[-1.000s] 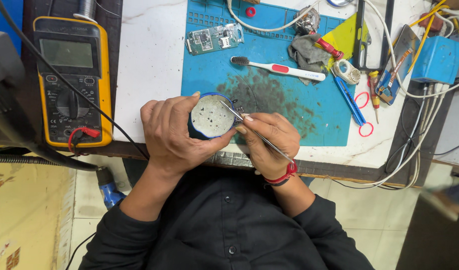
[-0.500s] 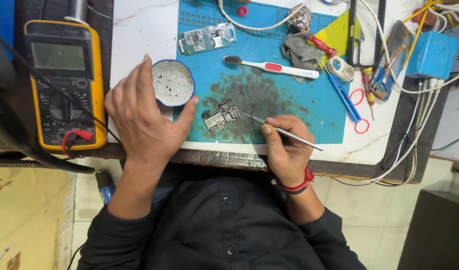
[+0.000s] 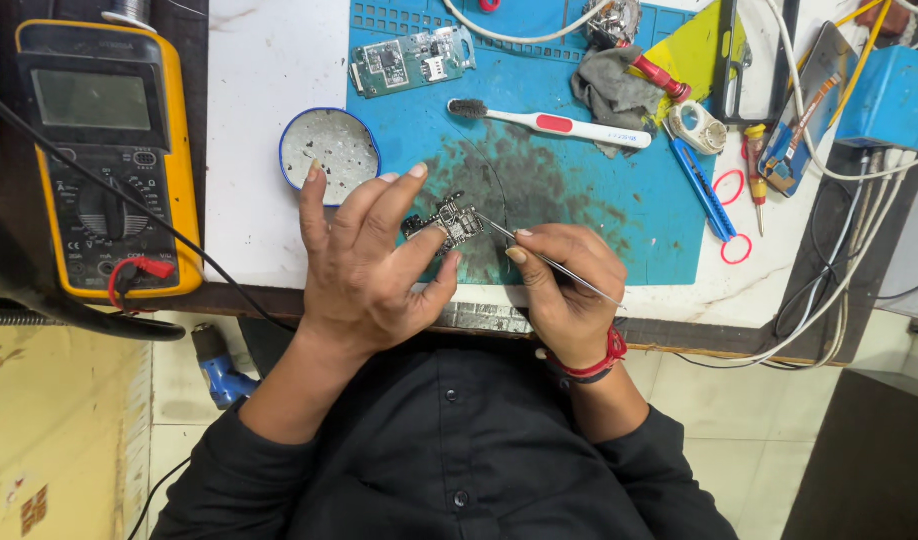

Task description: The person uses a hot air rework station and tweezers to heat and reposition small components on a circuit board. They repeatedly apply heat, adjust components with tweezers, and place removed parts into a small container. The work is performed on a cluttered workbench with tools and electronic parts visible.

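Observation:
My left hand [image 3: 364, 262] pinches a small dark circuit board [image 3: 449, 220] between thumb and forefinger, over the stained blue work mat [image 3: 619, 210]. My right hand [image 3: 564, 285] grips thin metal tweezers [image 3: 539, 255] like a pen, their tip touching the board's right edge. A round blue-rimmed tin [image 3: 329, 152] of greyish paste sits on the white tabletop just above my left fingers.
A yellow multimeter [image 3: 104, 150] with black and red leads lies at the left. On the mat lie a green circuit board [image 3: 409, 60], a white toothbrush [image 3: 559, 125], a grey rag [image 3: 614, 90] and a blue craft knife [image 3: 704, 185]. Cables and a blue box [image 3: 894, 95] crowd the right.
My left hand put the tin down on the tabletop and took hold of the small board. My right hand brought the tweezers' tip to the board.

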Motion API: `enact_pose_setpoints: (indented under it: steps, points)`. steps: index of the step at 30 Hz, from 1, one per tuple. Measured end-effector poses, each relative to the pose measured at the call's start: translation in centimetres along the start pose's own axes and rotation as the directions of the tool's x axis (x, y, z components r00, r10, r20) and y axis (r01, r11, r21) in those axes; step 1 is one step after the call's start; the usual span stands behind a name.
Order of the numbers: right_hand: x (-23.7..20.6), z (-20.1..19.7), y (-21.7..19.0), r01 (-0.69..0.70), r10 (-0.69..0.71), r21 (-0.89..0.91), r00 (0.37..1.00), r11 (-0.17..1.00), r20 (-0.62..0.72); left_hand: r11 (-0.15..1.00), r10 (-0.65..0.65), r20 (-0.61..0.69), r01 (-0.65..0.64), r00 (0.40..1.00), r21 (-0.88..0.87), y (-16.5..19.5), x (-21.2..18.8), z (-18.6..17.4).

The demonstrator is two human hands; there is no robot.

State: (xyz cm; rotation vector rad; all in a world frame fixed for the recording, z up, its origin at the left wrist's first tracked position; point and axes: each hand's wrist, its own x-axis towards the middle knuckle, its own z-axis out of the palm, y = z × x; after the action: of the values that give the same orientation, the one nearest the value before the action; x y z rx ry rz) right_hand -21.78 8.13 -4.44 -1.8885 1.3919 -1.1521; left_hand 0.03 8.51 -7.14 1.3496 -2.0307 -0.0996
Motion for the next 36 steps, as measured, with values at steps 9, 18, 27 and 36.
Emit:
enact_pose_setpoints:
  steps: [9, 18, 27, 36]
  points:
    - [-0.01, 0.00, 0.00, 0.012, -0.012, -0.012, 1.000, 1.000, -0.002, 1.000, 0.002, -0.001, -0.002, 1.000, -0.003, 0.06, 0.00, 0.21]
    - [0.00, -0.03, -0.15, 0.038, -0.038, -0.013, 0.999, 0.999, 0.005, 1.000, 0.001, 0.003, -0.001, 1.000, 0.000, 0.08, -0.01, 0.22]
    - [0.01, -0.06, -0.10, 0.045, -0.045, -0.025, 0.999, 0.999, 0.008, 1.000, 0.001, 0.007, -0.001, 1.000, 0.003, 0.06, -0.05, 0.27]
    - [-0.06, 0.01, 0.00, 0.036, -0.036, -0.016, 0.999, 0.999, 0.003, 1.000, 0.000, 0.003, 0.000, 1.000, 0.010, 0.00, -0.12, 0.39]
